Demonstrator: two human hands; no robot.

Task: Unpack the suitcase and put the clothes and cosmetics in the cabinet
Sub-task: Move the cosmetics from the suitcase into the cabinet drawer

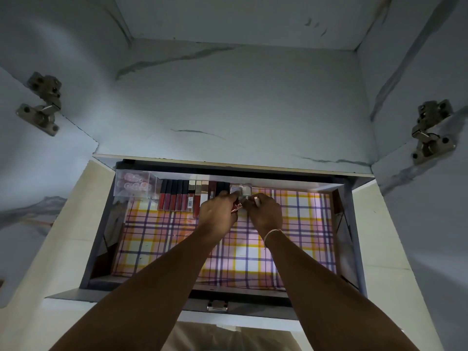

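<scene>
Two hands work at the far edge of an open drawer pulled out of the cabinet, and the main risks sit right where they meet. The drawer floor is covered by a checked liner, loose-looking paper or cloth; a sleeve or wrist dragged back across it could, I judge, ruck it and shift whatever stands on it. Along the far wall, left of the hands, a row of lip-colour tubes lies packed side by side, with a clear box of small round pots at the far-left corner. The left hand hovers just beside the right end of that row, so a careless sideways move could roll the tubes out of line.

The small glass bottle stands against the far wall, directly beyond both sets of fingertips and touching or nearly touching them. It looks top-heavy and smooth, so it could tip or slide if let go before it sits flat.

The left hand's fingers are curled and pinch a small reddish item, too hidden to name. The right hand is curled too, fingertips at the bottle's base, with a pale slim object held upright between its fingers; whether it truly grips the bottle I cannot tell.
</scene>
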